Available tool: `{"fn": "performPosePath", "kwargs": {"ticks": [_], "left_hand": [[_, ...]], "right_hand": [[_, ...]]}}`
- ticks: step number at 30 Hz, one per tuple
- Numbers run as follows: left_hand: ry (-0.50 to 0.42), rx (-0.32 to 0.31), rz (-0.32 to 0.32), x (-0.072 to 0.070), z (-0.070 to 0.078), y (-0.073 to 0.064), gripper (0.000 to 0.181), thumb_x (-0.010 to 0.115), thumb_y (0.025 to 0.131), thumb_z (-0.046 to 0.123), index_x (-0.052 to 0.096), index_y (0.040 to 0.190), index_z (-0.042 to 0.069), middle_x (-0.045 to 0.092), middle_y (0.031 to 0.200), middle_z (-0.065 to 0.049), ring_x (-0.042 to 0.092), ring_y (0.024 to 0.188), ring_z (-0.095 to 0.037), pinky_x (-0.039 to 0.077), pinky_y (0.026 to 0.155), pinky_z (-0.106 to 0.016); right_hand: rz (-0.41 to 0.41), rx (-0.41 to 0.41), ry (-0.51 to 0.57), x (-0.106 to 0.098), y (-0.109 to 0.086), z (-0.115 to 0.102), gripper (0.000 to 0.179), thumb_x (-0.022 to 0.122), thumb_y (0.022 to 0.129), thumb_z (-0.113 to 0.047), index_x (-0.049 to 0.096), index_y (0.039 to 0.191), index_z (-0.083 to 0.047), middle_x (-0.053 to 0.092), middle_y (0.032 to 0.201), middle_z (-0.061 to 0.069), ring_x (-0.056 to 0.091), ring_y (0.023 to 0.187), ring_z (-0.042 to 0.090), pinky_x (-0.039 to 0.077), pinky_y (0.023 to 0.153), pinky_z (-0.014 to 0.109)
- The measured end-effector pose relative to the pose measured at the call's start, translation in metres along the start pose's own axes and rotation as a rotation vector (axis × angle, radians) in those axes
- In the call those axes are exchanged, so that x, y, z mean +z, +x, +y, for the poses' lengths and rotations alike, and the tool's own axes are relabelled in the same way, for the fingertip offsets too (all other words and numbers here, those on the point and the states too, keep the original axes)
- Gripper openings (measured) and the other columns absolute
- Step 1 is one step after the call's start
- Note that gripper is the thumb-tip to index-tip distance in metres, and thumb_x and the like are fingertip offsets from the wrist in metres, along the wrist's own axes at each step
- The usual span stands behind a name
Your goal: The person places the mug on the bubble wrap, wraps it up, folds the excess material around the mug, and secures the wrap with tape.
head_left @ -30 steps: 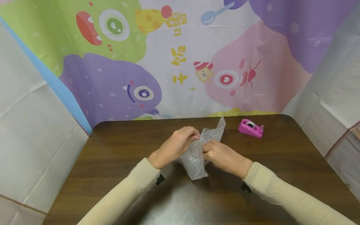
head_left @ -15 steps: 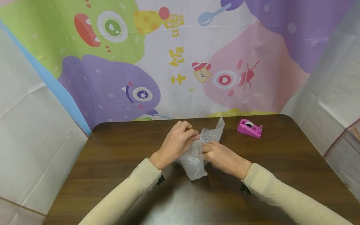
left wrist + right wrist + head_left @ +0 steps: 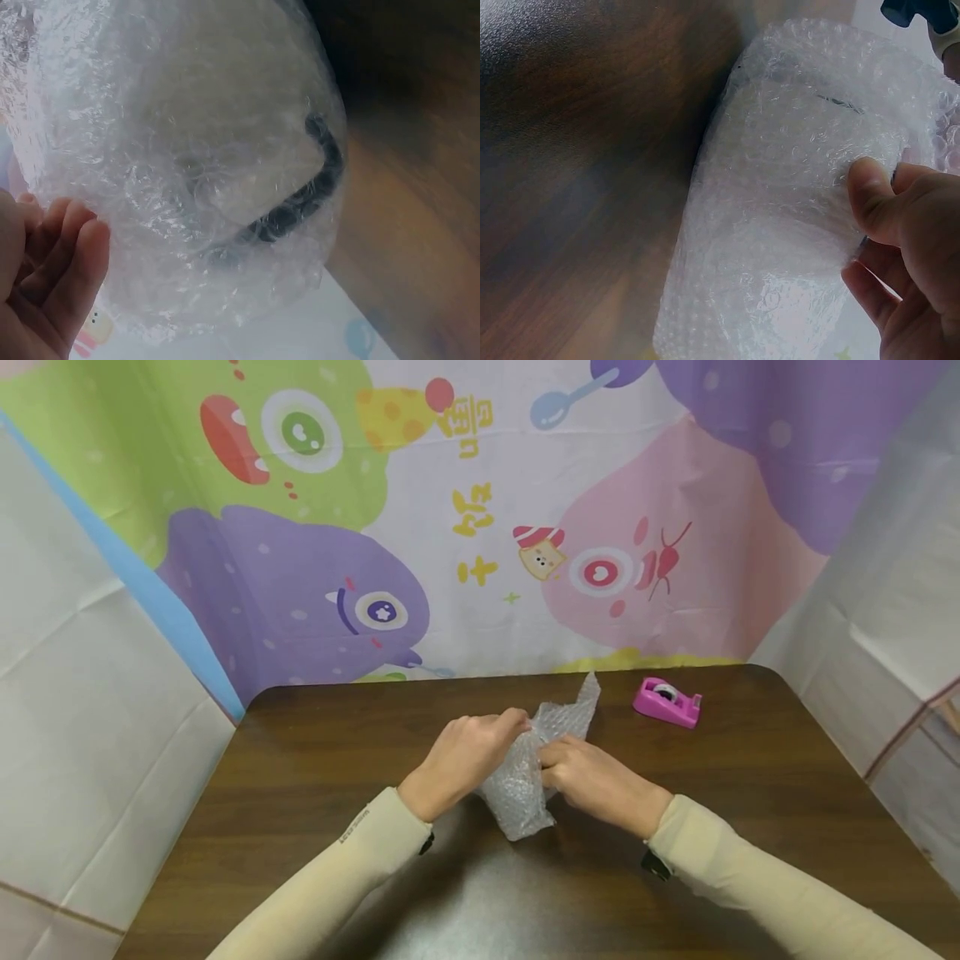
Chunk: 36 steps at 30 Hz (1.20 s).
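A bundle of bubble wrap (image 3: 517,785) stands on the table between the two hands, with a loose corner sticking up at the back right. Through the clear layers in the left wrist view shows a pale thing with a dark curved strip (image 3: 289,214); its kind cannot be made out. My left hand (image 3: 468,756) has its fingers curled at the upper left edge of the wrap and pinches it there, its fingertips partly hidden. From the right, my right hand (image 3: 596,777) pinches the wrap's side between thumb and fingers, the thumb (image 3: 870,191) lying on the outer layer.
A pink tape dispenser (image 3: 666,702) with a roll in it sits at the back right of the dark wooden table (image 3: 300,827). Behind the table hangs a cartoon-printed cloth (image 3: 487,635), and pale panels (image 3: 885,677) stand at both sides.
My left hand's fingers lifted and bunched half a second ago, and now lie lower against the wrap's edge. The right hand and the bundle have stayed in place.
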<state>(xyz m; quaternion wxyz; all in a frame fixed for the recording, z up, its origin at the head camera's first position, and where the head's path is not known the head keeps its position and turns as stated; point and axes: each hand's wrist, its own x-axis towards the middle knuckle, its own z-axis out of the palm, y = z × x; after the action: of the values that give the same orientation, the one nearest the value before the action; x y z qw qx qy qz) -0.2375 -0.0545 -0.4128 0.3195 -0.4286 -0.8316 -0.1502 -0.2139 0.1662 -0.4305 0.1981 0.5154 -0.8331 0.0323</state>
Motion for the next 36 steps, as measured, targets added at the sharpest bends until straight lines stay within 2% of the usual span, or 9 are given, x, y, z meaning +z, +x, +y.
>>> {"fn": "performPosePath", "kwargs": {"ticks": [7,14,17,19,23,25,29,33,36], "left_hand": [[-0.098,-0.050,-0.030,-0.006,0.002,-0.008,0.015,0.065,0.102,0.013,0.062,0.114,0.006,0.057,0.064,0.003,0.038,0.052,-0.003,0.039,0.046,-0.020],[-0.101,-0.060,0.003,-0.011,0.005,-0.026,0.063,0.066,0.098,0.008,0.037,0.153,-0.003,0.051,0.063,0.003,0.029,0.048,-0.001,0.027,0.044,-0.015],[-0.085,-0.009,0.051,-0.011,0.007,-0.037,0.054,0.066,0.096,0.008,0.049,0.146,-0.002,0.051,0.062,0.003,0.033,0.047,-0.002,0.031,0.042,-0.016],[-0.066,0.045,0.082,-0.009,0.007,-0.045,0.039,0.064,0.097,0.011,0.061,0.135,-0.001,0.060,0.066,0.002,0.050,0.051,-0.004,0.044,0.046,-0.018],[-0.017,0.154,0.103,-0.004,0.005,-0.059,0.029,0.060,0.101,0.020,0.074,0.118,0.002,0.079,0.097,-0.008,0.076,0.085,-0.017,0.062,0.075,-0.028],[0.006,0.198,0.076,-0.003,0.003,-0.064,0.030,0.062,0.100,0.023,0.075,0.118,0.003,0.078,0.111,-0.010,0.076,0.102,-0.021,0.060,0.089,-0.032],[0.031,0.256,0.011,-0.005,-0.002,-0.068,0.036,0.069,0.097,0.028,0.073,0.122,0.003,0.076,0.120,-0.011,0.072,0.114,-0.024,0.054,0.102,-0.033],[0.006,0.281,-0.036,-0.007,-0.008,-0.069,0.041,0.075,0.095,0.029,0.071,0.126,0.002,0.072,0.128,-0.012,0.068,0.122,-0.026,0.050,0.109,-0.035],[-0.001,0.301,-0.065,-0.008,-0.012,-0.070,0.047,0.075,0.095,0.030,0.069,0.131,0.001,0.068,0.135,-0.014,0.064,0.129,-0.028,0.047,0.112,-0.036]], "right_hand": [[-0.003,0.006,-0.004,-0.002,0.000,-0.002,0.031,0.073,0.075,0.017,0.075,0.074,-0.014,0.061,0.081,-0.003,0.062,0.081,0.014,0.055,0.086,0.032],[0.002,0.012,0.011,-0.001,0.000,-0.002,0.031,0.073,0.075,0.018,0.076,0.077,-0.013,0.059,0.079,-0.003,0.062,0.080,0.014,0.055,0.085,0.031],[0.014,0.014,0.019,0.000,-0.001,-0.001,0.032,0.071,0.075,0.018,0.074,0.078,-0.013,0.058,0.079,-0.003,0.061,0.079,0.014,0.055,0.083,0.030],[0.029,0.026,0.055,0.000,-0.001,-0.002,0.035,0.069,0.074,0.020,0.073,0.079,-0.014,0.056,0.079,-0.004,0.060,0.079,0.012,0.055,0.082,0.029],[0.081,0.060,0.150,0.002,-0.002,-0.002,0.031,0.075,0.077,0.016,0.067,0.081,-0.013,0.060,0.082,-0.004,0.063,0.085,0.014,0.056,0.088,0.031],[0.114,0.082,0.179,0.005,-0.003,-0.002,0.026,0.082,0.081,0.005,0.063,0.085,-0.012,0.065,0.084,-0.003,0.068,0.097,0.018,0.057,0.094,0.034],[0.173,0.109,0.157,0.009,-0.008,-0.003,0.023,0.082,0.086,-0.017,0.063,0.095,-0.009,0.070,0.100,0.004,0.066,0.117,0.030,0.054,0.102,0.041],[0.224,0.174,0.143,0.010,-0.009,-0.001,0.036,0.082,0.082,-0.030,0.065,0.104,-0.008,0.064,0.109,0.007,0.063,0.105,0.024,0.054,0.094,0.038],[0.227,0.212,0.186,0.009,-0.008,0.001,0.042,0.083,0.077,-0.033,0.064,0.104,-0.008,0.060,0.104,0.003,0.058,0.091,0.016,0.054,0.082,0.031]]}}
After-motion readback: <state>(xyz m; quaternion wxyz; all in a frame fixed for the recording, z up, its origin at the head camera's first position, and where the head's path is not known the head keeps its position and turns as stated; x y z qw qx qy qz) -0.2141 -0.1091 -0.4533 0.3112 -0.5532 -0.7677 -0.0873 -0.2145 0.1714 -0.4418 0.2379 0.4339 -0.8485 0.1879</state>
